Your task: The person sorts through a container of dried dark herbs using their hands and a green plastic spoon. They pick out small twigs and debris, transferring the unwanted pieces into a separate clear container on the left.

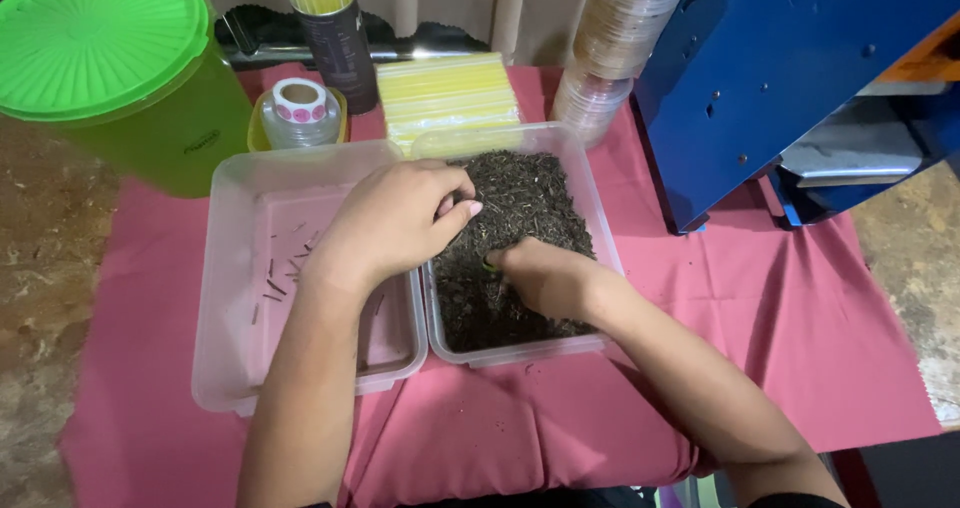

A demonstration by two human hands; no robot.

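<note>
Both hands are working over two clear plastic tubs (590,208): the left hand (395,218) is pinching loosely, the right hand (540,273) is pressing curled fingers into dried tea leaves (520,193).

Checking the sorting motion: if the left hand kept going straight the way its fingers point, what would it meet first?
The left hand points right and slightly down, so it would likely first meet the dark dried leaves in the right-hand clear tub, though its height above them is unclear.

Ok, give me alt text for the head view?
Both hands, left hand and right hand, pick through dark dried leaves in a clear tub. Beside it, a second tub holds a few stems, on a red cloth.
</note>
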